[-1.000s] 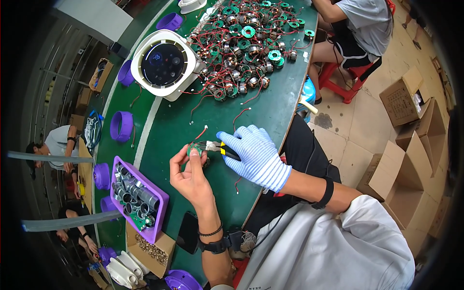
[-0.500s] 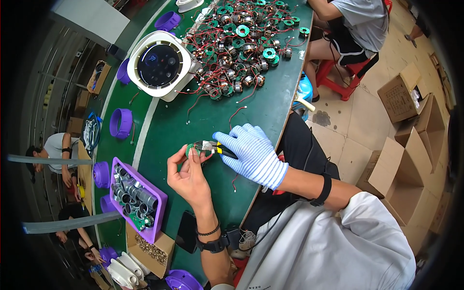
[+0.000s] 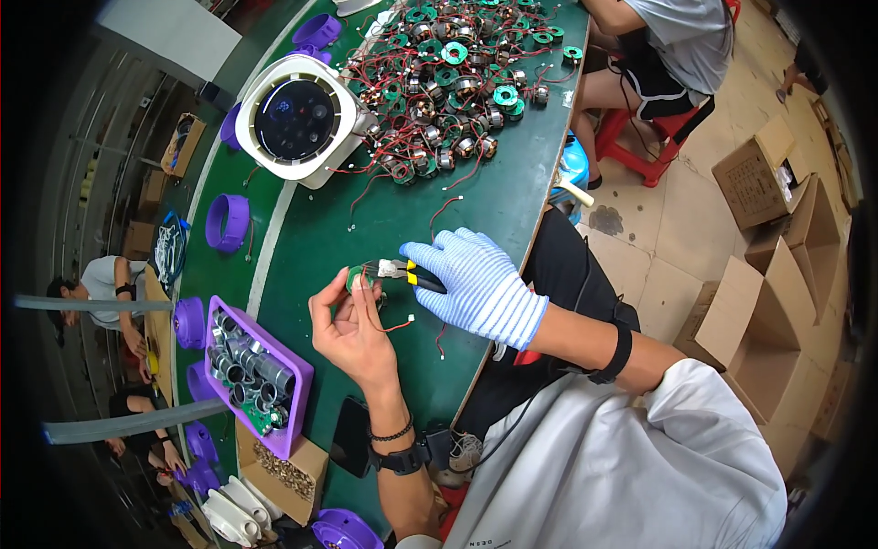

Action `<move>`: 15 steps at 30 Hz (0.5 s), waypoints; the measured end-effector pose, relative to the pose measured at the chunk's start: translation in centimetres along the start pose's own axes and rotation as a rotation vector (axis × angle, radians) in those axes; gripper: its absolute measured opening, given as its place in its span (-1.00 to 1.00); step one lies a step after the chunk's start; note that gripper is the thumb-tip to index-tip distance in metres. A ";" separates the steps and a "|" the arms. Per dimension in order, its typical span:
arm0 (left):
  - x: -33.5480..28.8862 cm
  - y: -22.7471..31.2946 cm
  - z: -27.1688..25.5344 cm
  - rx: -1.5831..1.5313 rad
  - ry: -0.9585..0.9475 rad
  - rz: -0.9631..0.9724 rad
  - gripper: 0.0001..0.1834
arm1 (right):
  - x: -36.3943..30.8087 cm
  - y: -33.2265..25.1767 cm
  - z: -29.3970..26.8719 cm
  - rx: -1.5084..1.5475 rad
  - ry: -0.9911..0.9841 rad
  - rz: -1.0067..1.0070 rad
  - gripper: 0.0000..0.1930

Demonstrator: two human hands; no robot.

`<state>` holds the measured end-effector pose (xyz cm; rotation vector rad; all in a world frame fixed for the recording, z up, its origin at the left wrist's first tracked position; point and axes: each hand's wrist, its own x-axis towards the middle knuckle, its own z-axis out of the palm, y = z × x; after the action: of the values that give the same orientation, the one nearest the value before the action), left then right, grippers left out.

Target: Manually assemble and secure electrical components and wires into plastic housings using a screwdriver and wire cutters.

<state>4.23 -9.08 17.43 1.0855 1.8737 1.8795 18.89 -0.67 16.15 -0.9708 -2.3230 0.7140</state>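
My bare left hand [image 3: 357,337] pinches a small motor with a round green circuit board [image 3: 358,278] between thumb and fingers. A thin red wire [image 3: 391,328] with a white connector trails from it to the right. My right hand [image 3: 480,282], in a blue-and-white striped glove, is closed round pliers [image 3: 426,282] with black and yellow handles. Their jaws point left and reach the edge of the green board; something white is wrapped round the pliers near the pivot. The fingers partly hide the motor, and whether the jaws grip any part of it cannot be made out.
A heap of wired motors [image 3: 439,101] covers the far table. Left of it stands a white appliance [image 3: 297,123] with a black round panel. Nearer are a purple tray [image 3: 300,403] of grey parts, a phone [image 3: 351,437] and a box of small metal pieces [image 3: 315,480]. Co-workers sit nearby.
The red wire's white connector has swung out to the right of my left hand. Both hands stay nearly in place, with the pliers still at the green board.
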 end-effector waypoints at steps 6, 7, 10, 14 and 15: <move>-0.3 0.1 0.2 0.034 0.002 0.052 -0.77 | -0.2 -0.2 0.2 0.000 0.016 -0.012 -0.53; -0.3 0.1 0.2 0.034 0.002 0.051 -0.77 | -0.2 -0.1 0.3 0.006 0.032 -0.020 -0.55; -0.3 0.1 0.2 0.040 0.009 0.053 -0.78 | -0.2 0.0 0.6 0.009 0.042 -0.018 -0.59; -0.3 0.1 0.2 -0.009 0.019 0.032 -0.79 | -0.2 -0.1 0.9 0.010 0.054 0.001 -0.65; -0.3 0.2 0.3 -0.020 0.017 0.033 -0.80 | -0.1 -0.1 0.9 0.010 0.054 -0.001 -0.65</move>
<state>4.65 -9.08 17.47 1.1035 1.8531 1.9276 18.37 -1.09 15.59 -0.9731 -2.2712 0.6899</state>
